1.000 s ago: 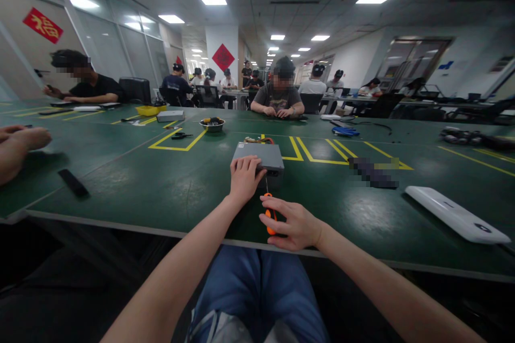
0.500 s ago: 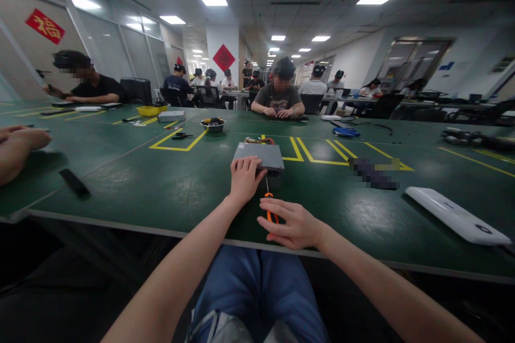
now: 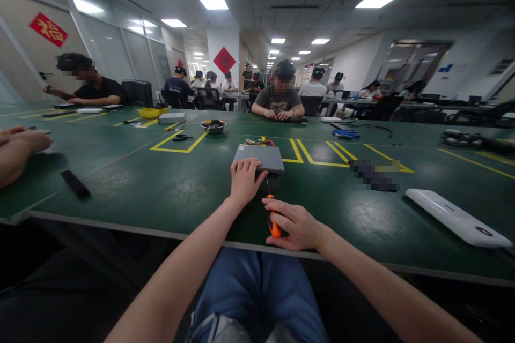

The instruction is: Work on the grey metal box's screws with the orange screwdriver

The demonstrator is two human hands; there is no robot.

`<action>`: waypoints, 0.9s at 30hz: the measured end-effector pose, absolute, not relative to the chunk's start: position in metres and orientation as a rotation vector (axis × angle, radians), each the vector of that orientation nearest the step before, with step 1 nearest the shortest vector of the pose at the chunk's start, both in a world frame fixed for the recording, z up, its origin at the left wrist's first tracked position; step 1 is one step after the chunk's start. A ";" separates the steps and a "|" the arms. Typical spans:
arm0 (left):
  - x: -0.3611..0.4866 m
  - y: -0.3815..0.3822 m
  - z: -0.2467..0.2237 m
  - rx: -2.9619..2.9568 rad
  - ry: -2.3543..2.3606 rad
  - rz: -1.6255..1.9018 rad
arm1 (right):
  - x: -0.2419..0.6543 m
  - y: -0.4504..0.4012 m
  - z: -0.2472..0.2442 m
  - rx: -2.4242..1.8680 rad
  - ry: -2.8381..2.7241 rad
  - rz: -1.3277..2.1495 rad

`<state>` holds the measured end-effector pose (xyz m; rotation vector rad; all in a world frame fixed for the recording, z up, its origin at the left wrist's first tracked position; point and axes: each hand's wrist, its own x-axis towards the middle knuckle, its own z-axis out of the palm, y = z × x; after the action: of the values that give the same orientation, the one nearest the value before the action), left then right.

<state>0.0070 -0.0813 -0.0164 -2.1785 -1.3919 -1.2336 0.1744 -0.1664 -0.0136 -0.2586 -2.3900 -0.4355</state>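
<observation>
The left hand (image 3: 246,182) lies spread, pressing down on the grey box (image 3: 257,159); the right hand (image 3: 293,224) curls loosely around the orange screwdriver (image 3: 274,224) — its shaft (image 3: 267,187) points up toward the box's near side; the box sits on the green table (image 3: 120,226), well back from the front edge, with open room either side; a small white label (image 3: 241,147) is too small to read.

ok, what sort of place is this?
Probably an electronics assembly or repair workshop: long green work benches marked with yellow tape lines, a grey device case beside an orange-handled screwdriver, and seated people working along the benches.
</observation>
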 end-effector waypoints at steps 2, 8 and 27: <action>0.007 -0.081 -0.016 -2.171 -1.401 -1.213 | 0.174 -0.167 -0.012 -0.266 -2.446 -0.458; 0.007 -0.080 -0.017 -2.146 -1.384 -1.205 | 0.175 -0.166 -0.015 -0.255 -2.406 -0.518; 0.008 -0.080 -0.018 -2.150 -1.380 -1.214 | 0.176 -0.164 -0.017 -0.233 -2.371 -0.519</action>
<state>0.0075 -0.0799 -0.0178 -2.1504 -1.3800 -1.2136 0.1760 -0.1638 -0.0172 -0.2330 -2.3705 -0.5189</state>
